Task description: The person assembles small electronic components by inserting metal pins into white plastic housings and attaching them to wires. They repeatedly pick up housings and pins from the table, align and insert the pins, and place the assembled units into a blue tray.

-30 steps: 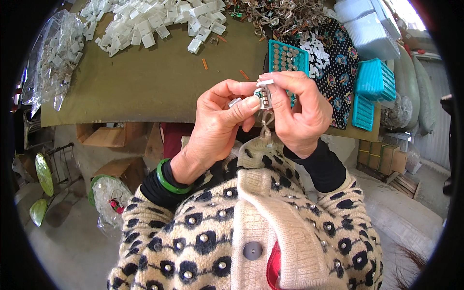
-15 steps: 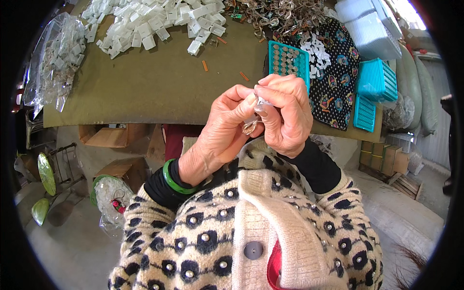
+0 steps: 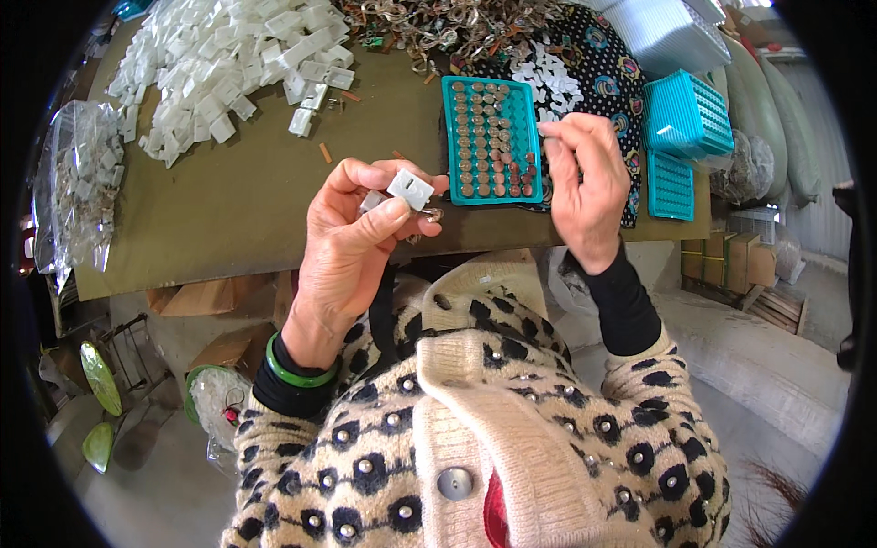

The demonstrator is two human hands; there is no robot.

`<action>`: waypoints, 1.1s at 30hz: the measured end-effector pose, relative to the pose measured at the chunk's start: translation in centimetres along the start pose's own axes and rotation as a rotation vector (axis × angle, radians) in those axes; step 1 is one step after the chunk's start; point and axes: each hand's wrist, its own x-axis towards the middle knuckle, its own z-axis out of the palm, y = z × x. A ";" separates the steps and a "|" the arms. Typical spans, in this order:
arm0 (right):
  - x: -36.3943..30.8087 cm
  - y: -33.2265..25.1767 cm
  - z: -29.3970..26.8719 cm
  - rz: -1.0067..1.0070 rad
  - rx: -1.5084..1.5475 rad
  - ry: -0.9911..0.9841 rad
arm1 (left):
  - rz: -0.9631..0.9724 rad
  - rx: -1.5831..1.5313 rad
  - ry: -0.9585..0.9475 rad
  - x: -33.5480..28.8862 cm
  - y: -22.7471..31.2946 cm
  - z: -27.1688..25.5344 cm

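Observation:
My left hand is closed around a small white plastic casing with a slot in its face. Coiled thin wire hangs out beside the fingertips under it. Off to the right, my right hand is raised with thumb and forefinger slightly apart, and I see nothing between them. It is between the turquoise tray, which carries rows of small round metal parts, and the patterned dark cloth. Small white flat pieces lie heaped on that cloth, just beyond my right fingertips.
A large heap of white casings covers the far left of the table. Tangled wired parts lie at the back. A clear bag stands at left; stacked turquoise trays and a single tray are at right.
My hands have parted: the left moved left with the casing, the right moved right toward the small white pieces. The view has shifted, showing more of the turquoise tray.

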 end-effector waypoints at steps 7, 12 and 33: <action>-0.4 4.3 0.4 -0.064 -0.182 -0.200 | -0.119 0.088 0.024 0.5 0.2 0.6; 0.3 5.0 0.6 -0.101 -0.195 -0.259 | -0.149 0.154 0.011 0.7 0.3 1.1; -0.4 -5.9 4.0 0.151 0.787 -0.173 | -0.180 -0.176 0.041 -0.3 0.3 -0.8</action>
